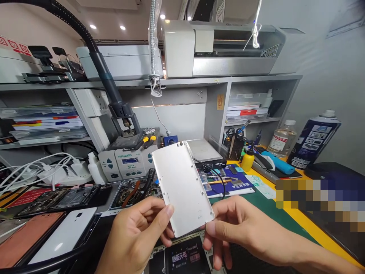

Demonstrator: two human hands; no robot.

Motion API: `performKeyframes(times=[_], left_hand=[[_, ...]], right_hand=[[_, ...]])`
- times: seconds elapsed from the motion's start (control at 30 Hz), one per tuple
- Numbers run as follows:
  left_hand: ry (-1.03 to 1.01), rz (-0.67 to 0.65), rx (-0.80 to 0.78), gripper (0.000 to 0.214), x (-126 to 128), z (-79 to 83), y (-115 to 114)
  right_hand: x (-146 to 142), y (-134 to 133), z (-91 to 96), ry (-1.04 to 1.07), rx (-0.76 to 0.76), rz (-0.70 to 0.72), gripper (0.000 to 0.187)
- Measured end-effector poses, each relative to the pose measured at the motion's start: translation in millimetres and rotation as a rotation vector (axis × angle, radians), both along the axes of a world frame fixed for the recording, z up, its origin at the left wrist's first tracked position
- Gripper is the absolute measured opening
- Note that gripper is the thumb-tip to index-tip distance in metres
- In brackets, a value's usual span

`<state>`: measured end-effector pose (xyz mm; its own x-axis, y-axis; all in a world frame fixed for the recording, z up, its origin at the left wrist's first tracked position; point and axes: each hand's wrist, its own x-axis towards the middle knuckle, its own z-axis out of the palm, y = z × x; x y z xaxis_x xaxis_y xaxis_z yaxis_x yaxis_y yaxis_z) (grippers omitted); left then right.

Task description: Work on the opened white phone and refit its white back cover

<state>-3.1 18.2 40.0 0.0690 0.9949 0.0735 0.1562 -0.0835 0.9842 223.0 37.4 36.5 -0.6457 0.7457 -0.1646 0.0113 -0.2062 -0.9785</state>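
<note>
A white phone back cover (185,190) is held up and tilted in the middle of the head view, its clipped inner side facing me. My left hand (139,232) pinches its lower left edge between thumb and fingers. At the lower right corner, my right hand (239,228) grips it with thumb and forefinger while the other fingers hang below. Underneath lies an opened phone with a black battery (186,257) showing; the hands and cover hide part of it.
A soldering station (128,163) stands behind on the left, with loose phones (65,232) nearer. Behind the cover is a blue mat (228,180) with tweezers. A yellow bottle (247,160), a clear bottle (282,139) and a spray can (315,139) stand at right.
</note>
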Motion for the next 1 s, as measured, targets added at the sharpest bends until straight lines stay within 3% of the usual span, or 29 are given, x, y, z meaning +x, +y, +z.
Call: performKeyframes(times=[0.4, 1.0], left_hand=[[-0.105, 0.047, -0.043, 0.032, 2.6, -2.9, -0.4], [-0.267, -0.076, -0.304, 0.034, 0.7, -5.1, 3.1]], right_hand=[[-2.7, -2.4, 1.0, 0.018, 0.018, -0.049, 0.047], [-1.8, -6.4, 3.6, 0.05, -0.004, -0.064, 0.042]])
